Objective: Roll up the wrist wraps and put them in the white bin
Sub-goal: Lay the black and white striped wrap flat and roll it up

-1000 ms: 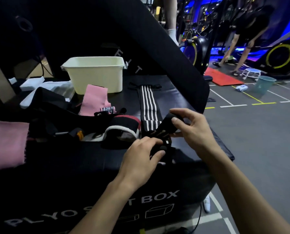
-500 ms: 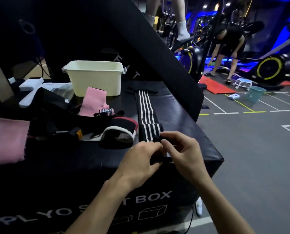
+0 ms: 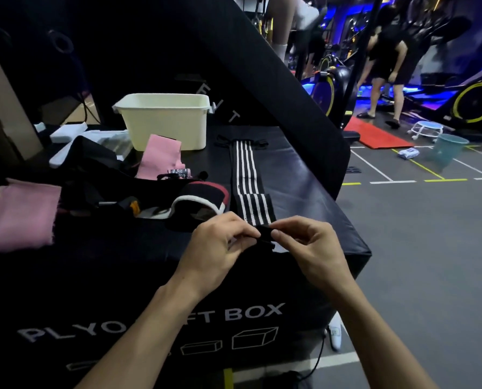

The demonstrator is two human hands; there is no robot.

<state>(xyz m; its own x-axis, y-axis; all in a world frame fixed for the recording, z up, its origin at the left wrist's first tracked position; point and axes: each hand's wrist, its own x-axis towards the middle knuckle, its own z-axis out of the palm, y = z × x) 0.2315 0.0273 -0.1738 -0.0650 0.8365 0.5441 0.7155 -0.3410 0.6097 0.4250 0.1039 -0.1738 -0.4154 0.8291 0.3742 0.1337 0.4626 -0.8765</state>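
Grip: both hands are on the near end of the striped wrist wrap. The left hand and right hand pinch a small dark fold of it between thumb and fingertips, the fingers curled in and meeting over the fold.

What changed: a second ago that end was lifted off the surface, the right hand raised above the left. Now the fold sits low at the box's near edge and the hands have closed in to face each other across it.

Wrap: beyond the grip the wrap runs straight away from the hands, flat on the plyo box, white stripes up. Almost all of its length is unrolled.

Bin: the white bin stands well beyond the grip and off to the left, past the wrap's far end. I cannot see inside it from here.

Left of the grip: pink bands and a heap of dark gear lie beside the wrap.

Meaning for the task: I judge the first tight turn is just being set. The rolling proper lies ahead, then the trip to the bin.

Risk: a loose first turn could give a slack roll.
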